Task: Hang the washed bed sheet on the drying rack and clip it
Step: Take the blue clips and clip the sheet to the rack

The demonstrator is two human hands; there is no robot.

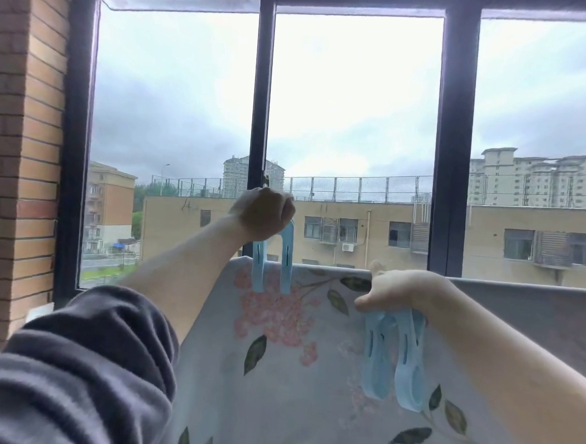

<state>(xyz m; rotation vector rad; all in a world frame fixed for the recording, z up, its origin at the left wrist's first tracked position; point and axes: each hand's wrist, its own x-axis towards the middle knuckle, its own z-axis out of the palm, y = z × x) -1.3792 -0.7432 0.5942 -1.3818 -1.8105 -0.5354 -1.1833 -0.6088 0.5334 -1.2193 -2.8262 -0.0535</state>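
Note:
A pale grey bed sheet (279, 371) printed with pink flowers and green leaves hangs over a horizontal rail in front of the window; the rail itself is hidden under the fold. My left hand (267, 214) grips the top of a large light-blue clip (273, 264) whose two jaws straddle the sheet's top edge. My right hand (405, 290) rests at the fold further right, holding two more light-blue clips (393, 358) that dangle down over the sheet.
A dark-framed window (261, 104) stands close behind the sheet, with buildings and grey sky outside. A brick wall (25, 146) closes the left side. The sheet's plain grey reverse (531, 310) stretches on to the right edge.

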